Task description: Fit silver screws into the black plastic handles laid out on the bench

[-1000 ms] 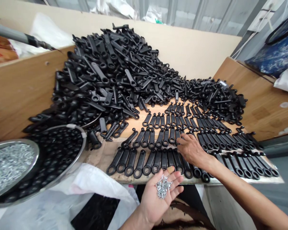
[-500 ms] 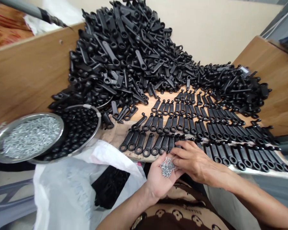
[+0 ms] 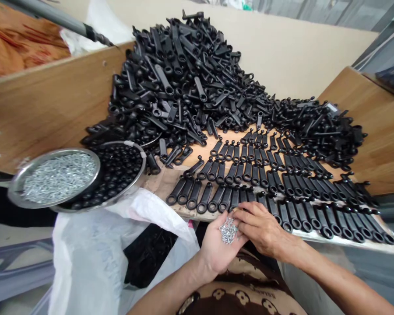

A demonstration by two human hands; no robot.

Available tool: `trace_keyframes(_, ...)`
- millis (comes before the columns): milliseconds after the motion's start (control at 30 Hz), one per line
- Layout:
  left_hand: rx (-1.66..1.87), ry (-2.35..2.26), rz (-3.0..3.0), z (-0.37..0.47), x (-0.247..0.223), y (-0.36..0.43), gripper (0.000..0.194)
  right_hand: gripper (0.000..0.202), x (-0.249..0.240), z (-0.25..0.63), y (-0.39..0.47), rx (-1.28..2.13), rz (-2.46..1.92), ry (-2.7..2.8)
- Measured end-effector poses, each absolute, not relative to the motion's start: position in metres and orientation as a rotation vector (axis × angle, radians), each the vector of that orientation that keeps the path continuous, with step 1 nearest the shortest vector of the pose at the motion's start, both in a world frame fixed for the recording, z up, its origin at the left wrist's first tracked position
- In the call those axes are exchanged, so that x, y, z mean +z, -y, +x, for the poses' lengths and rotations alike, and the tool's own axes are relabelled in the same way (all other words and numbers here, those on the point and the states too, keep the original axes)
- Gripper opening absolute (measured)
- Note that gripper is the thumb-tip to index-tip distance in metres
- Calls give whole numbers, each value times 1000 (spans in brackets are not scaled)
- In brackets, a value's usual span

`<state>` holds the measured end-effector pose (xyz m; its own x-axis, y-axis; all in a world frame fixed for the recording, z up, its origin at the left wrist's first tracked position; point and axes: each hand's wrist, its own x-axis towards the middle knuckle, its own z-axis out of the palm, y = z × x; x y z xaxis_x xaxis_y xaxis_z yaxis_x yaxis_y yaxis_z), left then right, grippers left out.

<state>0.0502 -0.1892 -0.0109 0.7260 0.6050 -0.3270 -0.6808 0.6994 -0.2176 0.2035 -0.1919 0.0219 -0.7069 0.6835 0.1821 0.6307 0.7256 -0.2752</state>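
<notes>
My left hand (image 3: 217, 247) is cupped palm up at the table's front edge and holds a small heap of silvery screws (image 3: 228, 231). Over its fingers lies my right hand (image 3: 261, 227), its fingers bent together at the edge of the heap. Whatever is between those fingertips is hidden. Just beyond both hands, black plastic handles (image 3: 195, 194) with a ring at one end and a small knob at the other lie side by side in several rows, ring ends towards me.
A large pile of loose black handles (image 3: 184, 74) rises at the back. To the left, a metal bowl of screws (image 3: 16, 192) rests over a wider basin of black round parts (image 3: 141, 173). A white plastic bag (image 3: 85, 258) hangs below. Wooden boards (image 3: 52, 105) flank the table.
The view has shifted, so the pile and bowls appear lower and farther right. My right hand's fingers have drawn in closer over the left palm. The screws are still in my left hand.
</notes>
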Motion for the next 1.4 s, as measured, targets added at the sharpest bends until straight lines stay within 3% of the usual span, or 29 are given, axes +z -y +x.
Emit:
trace_keyframes(233,715,-174,-341,51,-5,185,29,13,27,207,186,494,-1227,2604)
trace_keyframes(567,679,-150,-333,50,-7,181,25,9,38,205,177,764,-1183,2542)
trace_keyframes(767,637,-278,-261,46,-15,180,35,14,48,223,146,495,-1291,2455)
trace_keyframes(933,622,-296,-252,43,-21,181,37,13,27,240,110,246,-1465,2470)
trace_keyframes(1400,628,-305,-235,37,-19,180,36,11,14,237,93,259,-1517,2586)
